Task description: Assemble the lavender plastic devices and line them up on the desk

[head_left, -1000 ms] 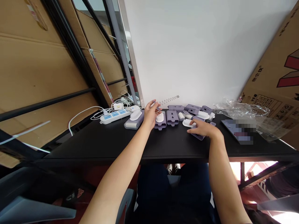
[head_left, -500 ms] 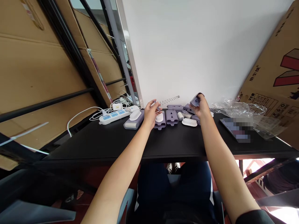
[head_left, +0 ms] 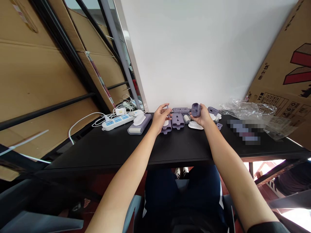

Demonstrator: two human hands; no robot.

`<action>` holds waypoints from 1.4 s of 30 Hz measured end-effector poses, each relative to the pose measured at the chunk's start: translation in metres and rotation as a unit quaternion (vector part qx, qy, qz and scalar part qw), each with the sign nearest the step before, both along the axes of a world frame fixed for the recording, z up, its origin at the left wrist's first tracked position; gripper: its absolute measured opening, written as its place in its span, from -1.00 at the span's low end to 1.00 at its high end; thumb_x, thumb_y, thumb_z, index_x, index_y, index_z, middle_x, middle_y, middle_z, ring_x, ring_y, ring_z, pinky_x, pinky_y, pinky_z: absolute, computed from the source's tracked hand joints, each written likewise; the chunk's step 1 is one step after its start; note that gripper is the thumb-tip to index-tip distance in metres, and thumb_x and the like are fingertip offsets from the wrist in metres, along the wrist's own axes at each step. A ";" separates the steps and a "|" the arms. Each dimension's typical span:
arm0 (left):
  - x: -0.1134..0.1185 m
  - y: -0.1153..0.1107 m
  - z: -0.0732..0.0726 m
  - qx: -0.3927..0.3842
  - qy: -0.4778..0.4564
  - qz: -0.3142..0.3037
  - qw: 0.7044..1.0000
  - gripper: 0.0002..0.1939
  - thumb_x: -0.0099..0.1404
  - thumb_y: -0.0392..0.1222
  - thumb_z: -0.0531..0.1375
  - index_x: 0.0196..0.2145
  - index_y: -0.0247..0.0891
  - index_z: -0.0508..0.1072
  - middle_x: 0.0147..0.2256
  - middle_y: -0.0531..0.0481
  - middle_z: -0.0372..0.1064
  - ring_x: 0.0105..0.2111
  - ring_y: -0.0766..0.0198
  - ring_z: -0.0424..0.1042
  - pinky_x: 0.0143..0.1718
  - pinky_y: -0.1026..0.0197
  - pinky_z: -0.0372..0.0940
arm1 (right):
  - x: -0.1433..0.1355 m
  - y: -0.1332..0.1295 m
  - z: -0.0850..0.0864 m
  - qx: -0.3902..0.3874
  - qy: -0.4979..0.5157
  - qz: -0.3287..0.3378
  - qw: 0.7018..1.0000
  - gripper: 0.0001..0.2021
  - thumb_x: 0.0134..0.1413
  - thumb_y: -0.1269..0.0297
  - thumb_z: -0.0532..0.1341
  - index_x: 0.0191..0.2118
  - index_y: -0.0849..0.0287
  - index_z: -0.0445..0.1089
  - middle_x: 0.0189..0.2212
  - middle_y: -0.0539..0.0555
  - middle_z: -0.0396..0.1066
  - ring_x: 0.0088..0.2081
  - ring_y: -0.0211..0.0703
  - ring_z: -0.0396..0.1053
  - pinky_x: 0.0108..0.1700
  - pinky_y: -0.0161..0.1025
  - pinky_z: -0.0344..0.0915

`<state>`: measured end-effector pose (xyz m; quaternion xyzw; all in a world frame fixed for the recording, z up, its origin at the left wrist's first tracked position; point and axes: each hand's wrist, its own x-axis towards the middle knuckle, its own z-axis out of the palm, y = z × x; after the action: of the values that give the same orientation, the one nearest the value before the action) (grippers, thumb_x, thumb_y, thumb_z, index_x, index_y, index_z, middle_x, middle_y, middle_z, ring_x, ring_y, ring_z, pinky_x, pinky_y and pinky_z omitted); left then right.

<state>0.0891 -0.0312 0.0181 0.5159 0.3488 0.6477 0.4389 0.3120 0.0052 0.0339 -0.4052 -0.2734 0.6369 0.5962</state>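
Note:
My left hand (head_left: 160,119) pinches a thin purple piece (head_left: 167,106) with a long coil spring (head_left: 182,110) reaching out to the right. The spring's far end lies close by a hollow purple housing (head_left: 195,110); whether it touches cannot be made out. My right hand (head_left: 203,117) is closed around that housing, whose open side faces me. Below the spring stands a purple part with slots (head_left: 178,120). A white bristled brush head (head_left: 195,125) lies on the black table under my right hand. Another purple part (head_left: 166,130) is partly hidden by my left hand.
At left lie a white power strip (head_left: 119,122) with tangled cables and a purple case (head_left: 140,127) with a white piece on top. Clear plastic wrap (head_left: 252,111) and a blurred flat object (head_left: 245,131) are at right. A white panel (head_left: 189,51) rises behind.
My right hand has come down and left with the housing, toward the spring. The spring, tilted upward before, now lies nearly level. My left hand has shifted only slightly.

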 end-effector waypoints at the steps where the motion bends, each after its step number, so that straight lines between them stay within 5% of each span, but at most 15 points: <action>1: 0.001 0.000 0.000 -0.001 0.007 0.000 1.000 -0.50 0.16 -0.06 0.44 0.04 -0.19 0.51 -0.23 -0.01 0.49 -0.38 0.33 0.51 -0.39 0.28 0.42 | -0.002 0.000 -0.001 0.001 -0.005 0.003 1.000 -0.66 0.46 -0.02 -0.06 -0.20 0.07 0.29 -0.46 0.02 0.38 -0.42 -0.15 0.43 -0.46 -0.31 0.36; 42: 0.000 0.006 -0.005 0.016 0.040 0.038 0.998 -0.46 0.16 -0.06 0.45 0.08 -0.20 0.51 -0.21 -0.01 0.45 -0.35 0.32 0.51 -0.38 0.28 0.46 | -0.014 -0.007 -0.003 0.014 -0.061 0.026 0.998 -0.65 0.48 -0.01 0.02 -0.20 0.13 0.35 -0.47 0.06 0.48 -0.47 -0.12 0.47 -0.49 -0.23 0.38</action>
<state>0.0894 -0.0256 0.0132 0.5346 0.3753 0.6484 0.3910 0.2979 -0.0015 0.0306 -0.4271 -0.3287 0.6227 0.5672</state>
